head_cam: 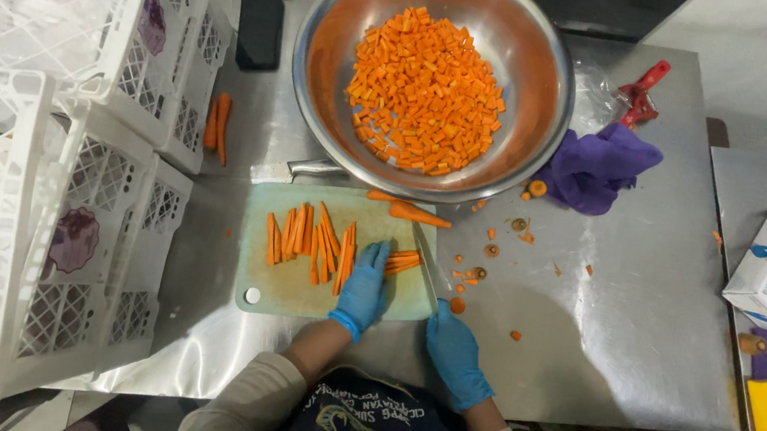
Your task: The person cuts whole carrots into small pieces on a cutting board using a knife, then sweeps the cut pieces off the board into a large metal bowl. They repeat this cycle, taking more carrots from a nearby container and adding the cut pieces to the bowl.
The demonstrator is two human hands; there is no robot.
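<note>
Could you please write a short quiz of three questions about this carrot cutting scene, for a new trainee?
1. True or false: the steel bowl holds diced carrot.
2. Which hand grips the knife? A) left hand B) right hand
3. Fill in: the carrot sticks lie on a pale green ____.

Key
1. True.
2. B; the left hand's fingers press on the sticks being cut.
3. Cutting board.

glossy steel bowl (325, 55), matt plastic board (288, 291)
</note>
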